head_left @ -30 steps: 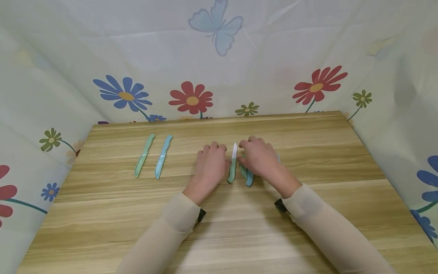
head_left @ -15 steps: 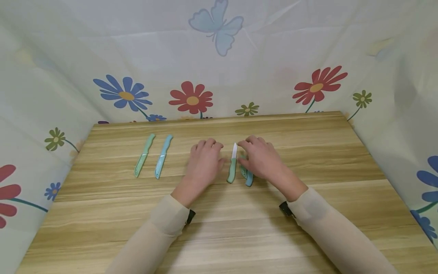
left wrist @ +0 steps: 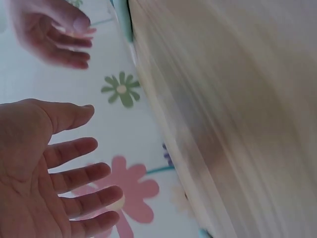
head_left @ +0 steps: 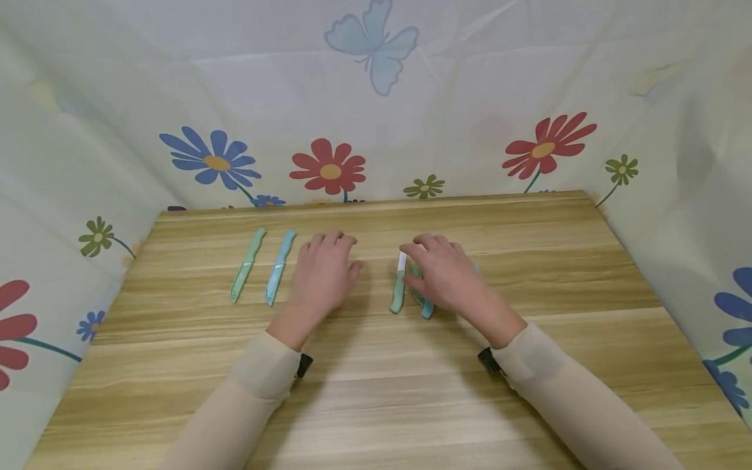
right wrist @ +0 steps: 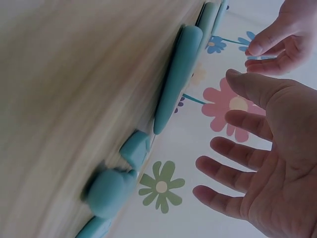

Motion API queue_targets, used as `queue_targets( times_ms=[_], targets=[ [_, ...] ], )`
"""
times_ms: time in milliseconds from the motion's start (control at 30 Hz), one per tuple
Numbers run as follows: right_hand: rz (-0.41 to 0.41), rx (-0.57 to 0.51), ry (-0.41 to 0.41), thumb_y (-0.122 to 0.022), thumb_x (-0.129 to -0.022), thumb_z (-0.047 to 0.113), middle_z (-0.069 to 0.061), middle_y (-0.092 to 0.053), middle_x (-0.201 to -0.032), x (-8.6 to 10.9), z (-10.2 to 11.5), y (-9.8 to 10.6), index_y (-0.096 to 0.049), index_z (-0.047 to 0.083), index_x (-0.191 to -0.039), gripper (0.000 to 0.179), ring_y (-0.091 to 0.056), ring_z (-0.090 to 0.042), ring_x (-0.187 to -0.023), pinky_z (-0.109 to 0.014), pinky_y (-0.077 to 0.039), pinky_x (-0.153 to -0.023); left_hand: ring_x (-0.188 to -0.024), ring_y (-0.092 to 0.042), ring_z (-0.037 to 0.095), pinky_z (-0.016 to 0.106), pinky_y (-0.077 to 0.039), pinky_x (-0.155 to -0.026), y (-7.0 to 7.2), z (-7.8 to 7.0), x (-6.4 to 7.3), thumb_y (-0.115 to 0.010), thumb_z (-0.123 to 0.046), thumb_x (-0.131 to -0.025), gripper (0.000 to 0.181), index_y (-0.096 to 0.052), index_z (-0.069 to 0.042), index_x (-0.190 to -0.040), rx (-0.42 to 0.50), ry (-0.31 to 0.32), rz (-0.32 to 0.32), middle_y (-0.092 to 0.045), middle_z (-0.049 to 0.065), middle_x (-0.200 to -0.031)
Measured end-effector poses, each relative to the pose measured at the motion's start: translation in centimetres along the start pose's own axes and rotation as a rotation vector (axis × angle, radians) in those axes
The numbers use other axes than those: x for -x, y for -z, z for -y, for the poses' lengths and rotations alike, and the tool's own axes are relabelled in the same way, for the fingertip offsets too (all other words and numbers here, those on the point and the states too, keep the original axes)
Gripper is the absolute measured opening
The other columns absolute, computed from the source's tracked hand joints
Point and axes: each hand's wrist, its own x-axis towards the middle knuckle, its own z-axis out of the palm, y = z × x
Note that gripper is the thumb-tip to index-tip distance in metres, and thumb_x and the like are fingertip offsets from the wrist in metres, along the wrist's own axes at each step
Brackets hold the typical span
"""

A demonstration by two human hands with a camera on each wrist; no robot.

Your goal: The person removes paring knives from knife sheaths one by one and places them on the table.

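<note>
Left hand (head_left: 322, 274) moved from bare knife (head_left: 397, 294) to beside sheathed blue knife (head_left: 281, 267); right hand (head_left: 449, 274) above bare knife. Wrist views alone show palms: both hands loosely spread.

No word, brand, number or sign can be read in any view. On the left part of the wooden table (head_left: 376, 405), the green sheathed knife (head_left: 249, 263) and the blue sheathed knife (head_left: 280, 266) carry small marks on their sheaths, but these are too small to tell if they are letters or only a pattern. Slightly right of the table's middle, the loose green sheath (head_left: 418, 295) has similar marks, equally unreadable. Behind the table, the printed cloth (head_left: 458, 130) shows flowers and a butterfly, with no readable lettering.
</note>
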Motion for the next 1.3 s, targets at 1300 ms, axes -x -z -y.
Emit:
queue_targets(
  times_ms=[1300],
  targets=[
    [0.091, 0.024, 0.067, -0.072, -0.101, 0.044, -0.007, -0.054, -0.151, -3.3, 5.7, -0.8, -0.059, 0.022, -0.150, 0.055, -0.049, -0.031, -0.139, -0.054, -0.045, -0.108, -0.119, -0.057, 0.053, 0.066, -0.051, -0.095, 0.4, 11.6, -3.4, -0.062, -0.022, -0.103, 0.045, -0.059, 0.007, -0.137, -0.010, 0.189, 0.093, -0.059, 0.030, -0.135]
  ],
)
